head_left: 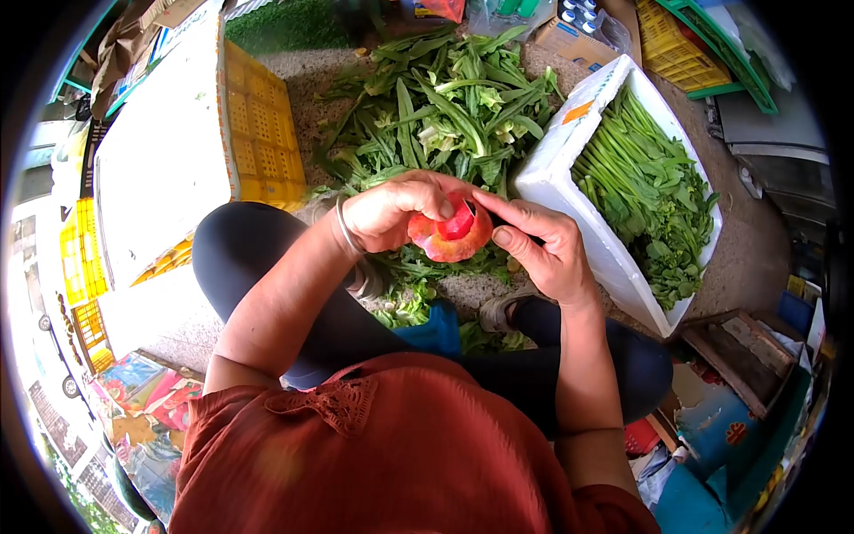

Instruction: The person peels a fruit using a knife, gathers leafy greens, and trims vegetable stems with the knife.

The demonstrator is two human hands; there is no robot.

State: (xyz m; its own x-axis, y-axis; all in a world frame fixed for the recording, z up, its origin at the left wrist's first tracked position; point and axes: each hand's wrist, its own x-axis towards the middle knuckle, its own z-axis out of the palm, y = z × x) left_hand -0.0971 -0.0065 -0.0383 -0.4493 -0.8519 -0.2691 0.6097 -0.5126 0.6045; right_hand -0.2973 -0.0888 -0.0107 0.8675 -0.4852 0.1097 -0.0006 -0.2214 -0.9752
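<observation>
Speckled floor is strewn with leafy greens. Above it, an opened red fruit is gripped by the left hand — its edge met by the right hand, grip unclear. Alongside, a white box is filled with greens.

White rectangular foam box (orange patch on it) holding long-stemmed greens, heaped green leaves, yellow perforated plastic crate

The floor is rough & gray-brn. Yel. crate at 10 o'clk, green mat at 11. Bright lt. at 9.
</observation>
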